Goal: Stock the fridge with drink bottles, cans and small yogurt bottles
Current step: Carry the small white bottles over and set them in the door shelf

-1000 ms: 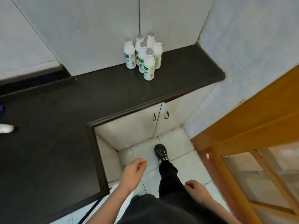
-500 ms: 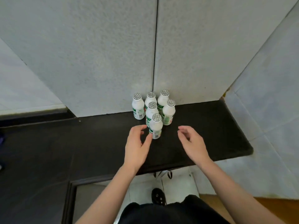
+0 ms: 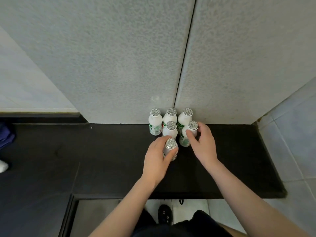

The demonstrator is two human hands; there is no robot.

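Note:
Several small white yogurt bottles with silver foil caps and green labels stand clustered on a black countertop (image 3: 102, 159) against the grey wall. My left hand (image 3: 156, 159) grips the nearest bottle (image 3: 171, 146), fingers and thumb wrapped round its body. My right hand (image 3: 202, 144) curls round the front right bottle (image 3: 189, 132), thumb on its near side and fingers behind it. Three bottles (image 3: 156, 122) stand in the back row and one more bottle (image 3: 170, 130) in the middle.
The countertop ends at a tiled wall (image 3: 294, 134) on the right and turns toward me on the left. A blue item (image 3: 6, 137) and a white object (image 3: 2, 165) lie at the far left edge. Below the counter edge are floor tiles and my shoe (image 3: 165, 214).
Both hands rose from beside my legs, reached over the counter and closed on two front bottles. The view moved closer to the bottles.

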